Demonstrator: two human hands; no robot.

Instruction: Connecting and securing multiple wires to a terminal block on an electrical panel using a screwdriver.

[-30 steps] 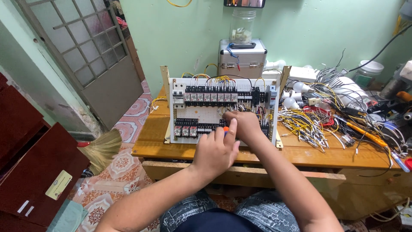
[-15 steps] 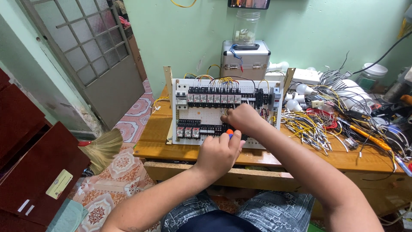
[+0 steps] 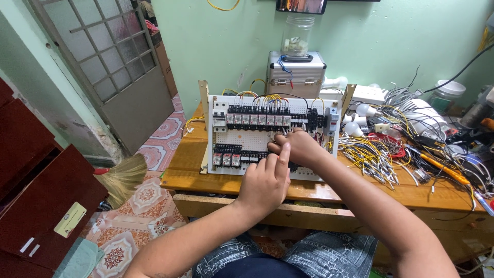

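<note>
A white perforated panel [image 3: 242, 138] stands tilted on a wooden table [image 3: 200, 177]. It carries a row of black relays [image 3: 257, 119] across the top, more relays [image 3: 226, 157] at the lower left, and coloured wires. My right hand [image 3: 299, 146] is curled against the panel's lower middle, its fingertips hidden among the terminals. My left hand [image 3: 263, 183] is just below it, back to the camera, with its index finger raised and touching the right hand. Whatever either hand holds is hidden.
A tangle of loose wires [image 3: 370, 157], white bulbs [image 3: 360, 110] and an orange-handled screwdriver [image 3: 445, 170] cover the table's right side. A metal case [image 3: 296, 72] with a plastic jar [image 3: 297, 33] on it stands behind the panel. A broom [image 3: 123, 177] and a dark red cabinet [image 3: 36, 190] are at the left.
Both hands stay at the panel's lower middle. The left hand has closed up under the right hand. An orange tip seen by the left fingers earlier no longer shows.
</note>
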